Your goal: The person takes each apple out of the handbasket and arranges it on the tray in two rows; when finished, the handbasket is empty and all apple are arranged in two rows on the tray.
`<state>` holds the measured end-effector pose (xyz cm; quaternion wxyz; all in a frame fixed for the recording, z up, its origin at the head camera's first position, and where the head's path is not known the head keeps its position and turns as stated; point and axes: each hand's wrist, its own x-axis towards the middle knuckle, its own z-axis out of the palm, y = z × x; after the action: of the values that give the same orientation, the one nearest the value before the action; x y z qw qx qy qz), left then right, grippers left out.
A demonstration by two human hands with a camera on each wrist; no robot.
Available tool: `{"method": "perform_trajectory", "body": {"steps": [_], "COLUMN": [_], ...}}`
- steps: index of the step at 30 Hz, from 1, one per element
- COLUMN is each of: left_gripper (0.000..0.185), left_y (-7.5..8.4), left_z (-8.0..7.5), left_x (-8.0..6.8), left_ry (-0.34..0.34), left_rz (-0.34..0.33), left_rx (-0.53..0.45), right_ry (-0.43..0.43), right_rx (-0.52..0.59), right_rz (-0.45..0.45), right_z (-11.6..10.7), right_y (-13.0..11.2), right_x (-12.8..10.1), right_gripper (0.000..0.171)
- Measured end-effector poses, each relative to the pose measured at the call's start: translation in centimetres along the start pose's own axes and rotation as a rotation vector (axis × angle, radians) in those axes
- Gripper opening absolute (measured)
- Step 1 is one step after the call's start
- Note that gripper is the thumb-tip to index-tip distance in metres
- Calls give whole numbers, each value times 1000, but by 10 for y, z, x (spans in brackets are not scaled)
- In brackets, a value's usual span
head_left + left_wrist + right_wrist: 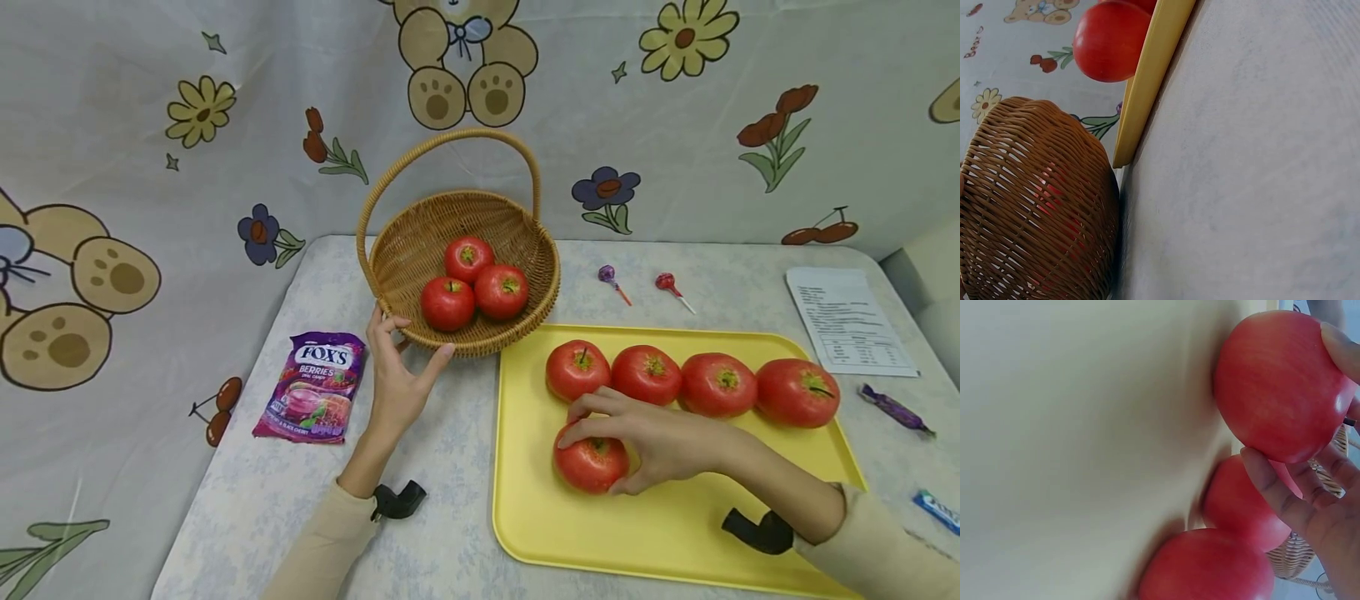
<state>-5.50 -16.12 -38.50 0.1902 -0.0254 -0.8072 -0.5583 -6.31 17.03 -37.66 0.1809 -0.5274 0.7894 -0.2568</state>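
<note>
One smooth, round red apple (591,463) on the flat yellow plastic tray (675,533), grasped from above by the right hand (660,442), fingers curled over its top. Four more apples in a row just behind. Left hand (397,375) relaxed, thumb and fingers touching the rim of the woven wicker basket (420,242), three apples inside.

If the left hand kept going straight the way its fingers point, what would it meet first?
The left hand points up and away toward the wicker basket. Its fingertips already look to be at the basket's near rim, so the basket comes first, though contact is hard to confirm.
</note>
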Motion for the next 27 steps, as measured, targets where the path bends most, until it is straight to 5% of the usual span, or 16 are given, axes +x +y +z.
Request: {"method": "perform_trajectory", "body": {"steps": [15, 27], "left_gripper": [59, 59], "left_y": [0, -1], "left_z": [0, 0], "left_x": [0, 0], "left_ry": [0, -1], "left_rz": [5, 3], "left_rx": [-3, -2], "right_ry": [13, -4], "right_rx": [-174, -214], "right_rz": [-2, 42], "right_z": [7, 7], "right_y": [-7, -9], "right_x": [4, 4], "right_gripper": [67, 67]}}
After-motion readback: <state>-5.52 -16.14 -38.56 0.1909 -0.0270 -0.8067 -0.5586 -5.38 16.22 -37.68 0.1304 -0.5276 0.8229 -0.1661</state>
